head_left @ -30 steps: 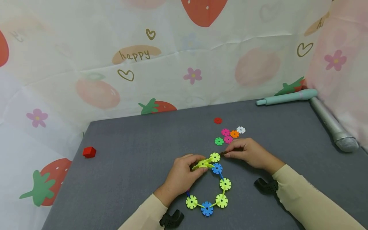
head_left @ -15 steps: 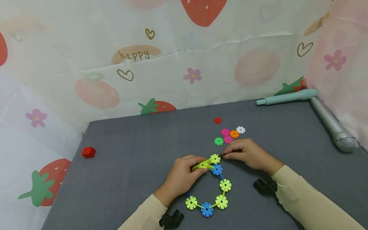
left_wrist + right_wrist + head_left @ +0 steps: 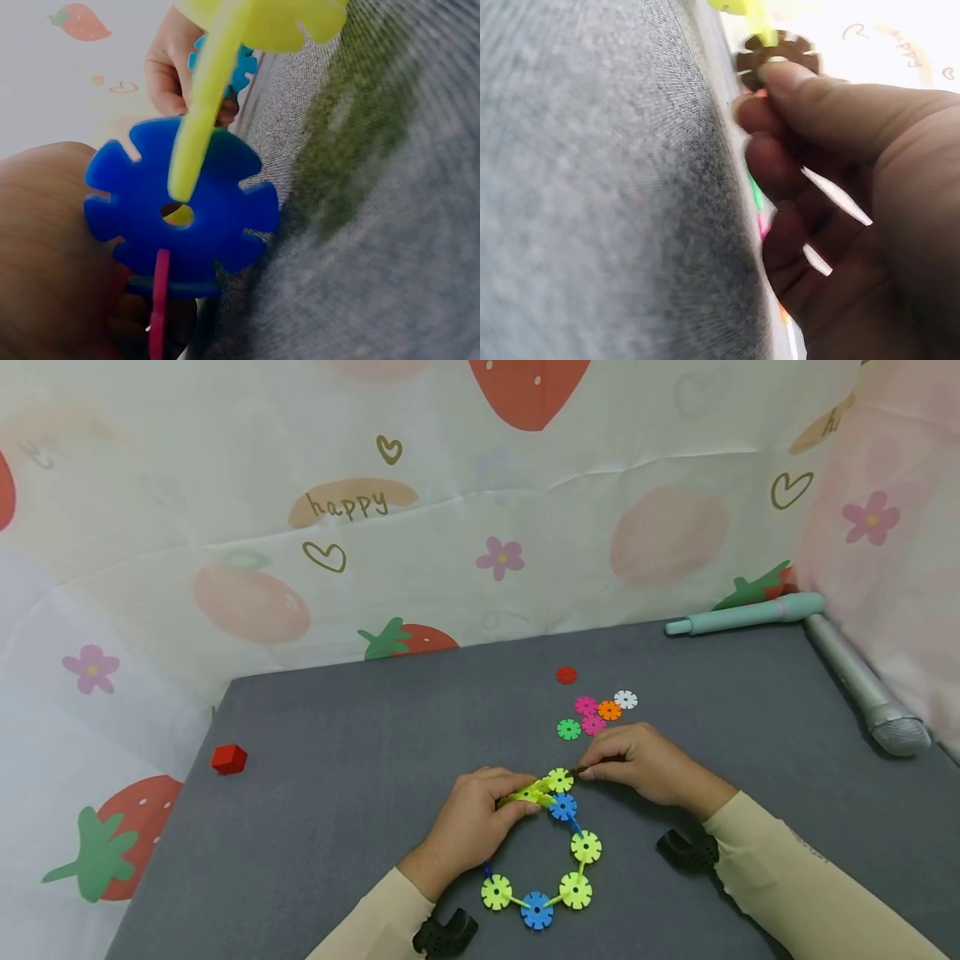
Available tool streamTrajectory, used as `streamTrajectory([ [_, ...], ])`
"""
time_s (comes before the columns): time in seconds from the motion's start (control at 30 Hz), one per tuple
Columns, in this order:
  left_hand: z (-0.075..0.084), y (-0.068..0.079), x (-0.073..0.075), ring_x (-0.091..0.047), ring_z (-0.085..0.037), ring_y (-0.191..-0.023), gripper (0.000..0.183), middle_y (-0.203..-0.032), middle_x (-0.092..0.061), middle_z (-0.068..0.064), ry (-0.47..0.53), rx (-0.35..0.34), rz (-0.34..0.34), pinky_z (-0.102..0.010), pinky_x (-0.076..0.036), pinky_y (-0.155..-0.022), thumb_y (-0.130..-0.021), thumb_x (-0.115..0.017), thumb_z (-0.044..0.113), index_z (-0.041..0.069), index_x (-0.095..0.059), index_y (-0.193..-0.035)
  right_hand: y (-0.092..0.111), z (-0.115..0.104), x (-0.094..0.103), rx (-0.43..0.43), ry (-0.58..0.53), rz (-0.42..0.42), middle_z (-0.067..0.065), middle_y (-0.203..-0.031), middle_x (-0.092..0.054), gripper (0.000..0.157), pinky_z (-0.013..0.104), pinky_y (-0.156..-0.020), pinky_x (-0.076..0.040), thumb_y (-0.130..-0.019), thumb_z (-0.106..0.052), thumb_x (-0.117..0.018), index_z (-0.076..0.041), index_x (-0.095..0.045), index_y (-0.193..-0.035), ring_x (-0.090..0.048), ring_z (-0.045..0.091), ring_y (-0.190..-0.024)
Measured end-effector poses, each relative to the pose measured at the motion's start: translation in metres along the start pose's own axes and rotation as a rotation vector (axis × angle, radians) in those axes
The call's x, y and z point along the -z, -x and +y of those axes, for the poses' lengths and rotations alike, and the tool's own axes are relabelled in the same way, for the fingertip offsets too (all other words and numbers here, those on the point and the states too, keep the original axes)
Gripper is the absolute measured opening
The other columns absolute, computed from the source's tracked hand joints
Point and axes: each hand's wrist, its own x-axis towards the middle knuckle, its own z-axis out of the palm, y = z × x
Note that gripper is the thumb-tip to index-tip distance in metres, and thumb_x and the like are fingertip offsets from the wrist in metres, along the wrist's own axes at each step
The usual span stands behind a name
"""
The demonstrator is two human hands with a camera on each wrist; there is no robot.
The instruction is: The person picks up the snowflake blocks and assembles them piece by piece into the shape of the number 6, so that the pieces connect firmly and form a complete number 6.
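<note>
My left hand (image 3: pixel 471 817) pinches yellow-green notched discs (image 3: pixel 534 792) at the top of a looped chain of interlocking plastic snowflake discs. My right hand (image 3: pixel 647 767) holds a dark brown notched disc (image 3: pixel 804 54) between thumb and fingertip, its slot at the edge of a yellow-green disc (image 3: pixel 559 780). Blue discs (image 3: pixel 537 911) and further yellow-green ones (image 3: pixel 576 890) curve round the loop on the grey table. Close in the left wrist view, a dark blue disc (image 3: pixel 225 172) joins a yellow-green one and a pink one; the left hand hides this stretch in the head view.
Beyond the hands lie loose discs: red (image 3: pixel 566 675), green (image 3: pixel 568 729), orange (image 3: pixel 609 710), white (image 3: pixel 626 699) and pink (image 3: pixel 586 705). A red block (image 3: pixel 228 759) sits far left. A teal pen-like stick (image 3: pixel 746 613) and a silver microphone (image 3: pixel 870 693) lie at the back right.
Both hands keep their grips. The right hand, the brown disc and the upper end of the chain have sunk slightly towards the person; the whole head view has shifted a little.
</note>
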Motion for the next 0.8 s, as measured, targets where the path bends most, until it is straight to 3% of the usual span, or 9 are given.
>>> streamTrajectory([
  [0.17, 0.001, 0.0, 0.001, -0.07, -0.015, -0.1, 0.028, -0.109, -0.078, 0.002, -0.011, -0.005, -0.006, -0.036, -0.058, -0.085, -0.099, -0.084, 0.018, 0.009, -0.082, -0.125, -0.001, -0.001, 0.0, -0.015, 0.016, -0.023, -0.008, -0.103, -0.078, 0.013, 0.033, -0.081, -0.056, -0.098, -0.006, -0.083, -0.018, -0.087, -0.103, -0.07, 0.012, -0.091],
  [0.43, 0.0, -0.001, -0.001, -0.067, -0.011, -0.096, 0.024, -0.11, -0.075, 0.004, 0.016, 0.04, -0.009, -0.035, -0.057, -0.082, -0.102, -0.082, 0.023, 0.013, -0.081, -0.124, 0.0, 0.002, 0.001, -0.106, -0.114, 0.022, -0.003, -0.107, -0.078, 0.01, 0.033, -0.084, -0.057, -0.101, -0.01, -0.082, -0.012, -0.084, -0.11, -0.071, 0.019, -0.097],
  [0.6, 0.0, -0.001, -0.002, -0.067, -0.011, -0.095, 0.024, -0.11, -0.075, 0.004, 0.021, 0.056, -0.011, -0.035, -0.057, -0.083, -0.102, -0.082, 0.023, 0.014, -0.081, -0.124, 0.003, 0.009, 0.006, -0.164, -0.201, 0.139, 0.006, -0.11, -0.076, 0.018, 0.032, -0.083, -0.057, -0.106, -0.012, -0.074, -0.003, -0.079, -0.122, -0.069, 0.026, -0.097],
  [0.8, 0.0, 0.0, -0.002, -0.066, -0.01, -0.093, 0.024, -0.109, -0.074, 0.006, 0.031, 0.067, -0.011, -0.034, -0.056, -0.081, -0.101, -0.082, 0.022, 0.014, -0.081, -0.124, 0.002, 0.012, 0.017, -0.162, -0.365, 0.277, 0.026, -0.127, -0.068, 0.04, 0.033, -0.082, -0.058, -0.119, -0.023, -0.051, 0.009, -0.064, -0.139, -0.067, 0.032, -0.109],
])
